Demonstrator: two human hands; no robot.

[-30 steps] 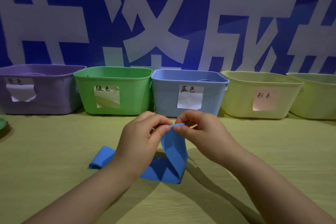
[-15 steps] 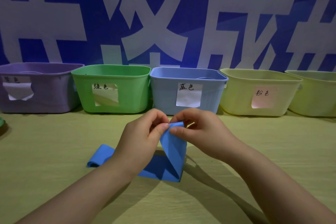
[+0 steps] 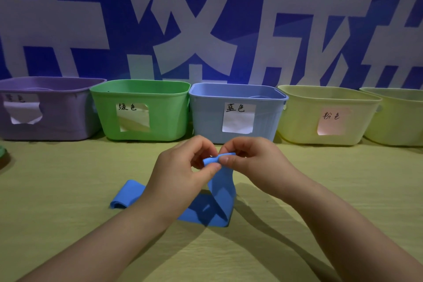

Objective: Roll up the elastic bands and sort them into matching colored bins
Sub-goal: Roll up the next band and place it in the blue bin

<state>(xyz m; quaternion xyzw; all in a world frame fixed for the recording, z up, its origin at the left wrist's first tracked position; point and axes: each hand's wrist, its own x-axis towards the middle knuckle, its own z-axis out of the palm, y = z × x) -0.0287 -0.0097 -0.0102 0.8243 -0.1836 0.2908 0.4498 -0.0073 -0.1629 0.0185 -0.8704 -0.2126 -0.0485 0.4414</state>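
Blue elastic band, its top end curled into a small roll, pinched between left hand and right hand.
Beyond the hands, blue bin reads 蓝色; green bin to its left 绿色; yellow bin right 粉色.

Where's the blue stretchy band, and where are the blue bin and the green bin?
blue band (image 3: 223, 192): head view, on its upright strip.
blue bin (image 3: 206, 119): head view, on the left part of its front wall.
green bin (image 3: 169, 117): head view, on the right part of its front wall.
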